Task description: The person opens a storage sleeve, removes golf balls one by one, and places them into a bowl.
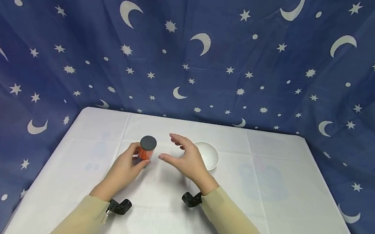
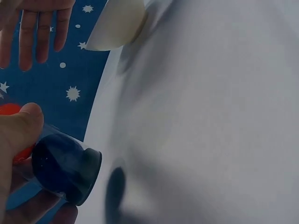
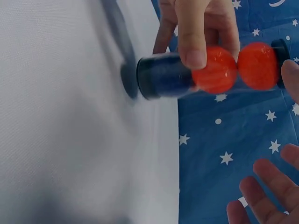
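Note:
A clear tube with a black cap and black base holds two orange balls. My left hand grips it upright near the middle of the white table, thumb and fingers curled round its side. Its black base hangs slightly above the cloth, with a shadow beneath. My right hand hovers just right of the tube with fingers spread and relaxed, holding nothing. The right hand's fingers also show in the left wrist view. The right wrist view shows the tube in the left hand's grip.
A white bowl stands just behind and right of my right hand; its rim shows in the left wrist view. A dark blue cloth with moons and stars hangs behind and around the table.

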`<state>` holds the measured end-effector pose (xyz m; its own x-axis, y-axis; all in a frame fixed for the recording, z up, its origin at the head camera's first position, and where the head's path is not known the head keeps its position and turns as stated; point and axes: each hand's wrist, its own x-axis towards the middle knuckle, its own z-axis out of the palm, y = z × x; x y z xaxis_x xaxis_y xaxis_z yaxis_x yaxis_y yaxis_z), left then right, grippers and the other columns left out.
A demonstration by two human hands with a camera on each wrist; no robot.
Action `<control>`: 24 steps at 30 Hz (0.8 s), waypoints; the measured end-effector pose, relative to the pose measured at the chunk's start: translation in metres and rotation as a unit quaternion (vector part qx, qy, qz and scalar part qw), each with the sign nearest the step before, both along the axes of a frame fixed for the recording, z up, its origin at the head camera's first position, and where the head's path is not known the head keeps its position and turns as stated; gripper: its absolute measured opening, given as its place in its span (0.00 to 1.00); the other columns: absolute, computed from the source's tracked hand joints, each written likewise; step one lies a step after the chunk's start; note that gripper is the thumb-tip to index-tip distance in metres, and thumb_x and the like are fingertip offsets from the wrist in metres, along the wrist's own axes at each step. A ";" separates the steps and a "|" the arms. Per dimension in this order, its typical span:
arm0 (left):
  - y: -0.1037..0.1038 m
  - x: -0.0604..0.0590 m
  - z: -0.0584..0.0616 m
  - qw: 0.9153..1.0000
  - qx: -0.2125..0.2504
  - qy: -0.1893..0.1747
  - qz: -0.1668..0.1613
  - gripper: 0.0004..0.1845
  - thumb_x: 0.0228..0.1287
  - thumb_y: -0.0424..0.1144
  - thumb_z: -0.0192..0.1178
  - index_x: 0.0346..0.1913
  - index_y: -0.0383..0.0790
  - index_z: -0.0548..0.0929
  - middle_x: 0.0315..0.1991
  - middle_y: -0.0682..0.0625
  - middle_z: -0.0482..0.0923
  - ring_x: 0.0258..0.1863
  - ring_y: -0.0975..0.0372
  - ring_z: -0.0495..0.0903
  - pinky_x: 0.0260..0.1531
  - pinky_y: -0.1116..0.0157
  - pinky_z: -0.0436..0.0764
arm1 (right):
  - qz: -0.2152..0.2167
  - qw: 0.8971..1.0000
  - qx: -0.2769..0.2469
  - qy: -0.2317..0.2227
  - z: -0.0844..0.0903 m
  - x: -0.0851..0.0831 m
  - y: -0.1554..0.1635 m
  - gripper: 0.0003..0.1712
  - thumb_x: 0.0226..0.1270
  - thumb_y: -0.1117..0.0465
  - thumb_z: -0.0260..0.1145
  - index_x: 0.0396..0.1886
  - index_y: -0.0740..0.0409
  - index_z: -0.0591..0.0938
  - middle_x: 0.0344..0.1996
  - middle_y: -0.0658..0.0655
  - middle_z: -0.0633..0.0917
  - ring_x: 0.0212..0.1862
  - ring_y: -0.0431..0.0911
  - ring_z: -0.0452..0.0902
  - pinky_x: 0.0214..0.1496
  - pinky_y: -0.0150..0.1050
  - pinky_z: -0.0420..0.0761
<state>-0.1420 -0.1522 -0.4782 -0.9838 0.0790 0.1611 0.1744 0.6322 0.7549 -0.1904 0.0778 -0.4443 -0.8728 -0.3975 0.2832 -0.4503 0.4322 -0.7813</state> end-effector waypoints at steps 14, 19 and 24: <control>-0.004 0.015 0.014 0.990 -0.118 0.078 -0.025 0.28 0.57 0.40 0.71 0.59 0.40 0.71 0.46 0.44 0.79 0.46 0.52 0.79 0.48 0.50 0.76 | 0.084 0.996 -0.007 0.004 0.007 0.009 -0.005 0.43 0.51 0.39 0.74 0.67 0.44 0.71 0.54 0.44 0.79 0.53 0.40 0.76 0.56 0.39 0.75; -0.004 0.017 0.014 0.987 -0.138 0.081 -0.027 0.28 0.57 0.40 0.71 0.58 0.41 0.71 0.47 0.44 0.79 0.47 0.51 0.78 0.48 0.49 0.76 | 0.093 0.996 -0.007 0.008 0.010 0.014 -0.005 0.42 0.52 0.40 0.75 0.66 0.45 0.73 0.53 0.43 0.80 0.52 0.45 0.78 0.56 0.37 0.75; -0.005 0.020 0.015 0.984 -0.152 0.089 -0.029 0.28 0.56 0.40 0.71 0.58 0.41 0.72 0.50 0.45 0.79 0.50 0.50 0.77 0.49 0.49 0.76 | 0.101 0.995 0.001 0.021 0.009 0.017 -0.005 0.38 0.53 0.46 0.76 0.64 0.47 0.75 0.53 0.43 0.80 0.49 0.39 0.78 0.54 0.33 0.76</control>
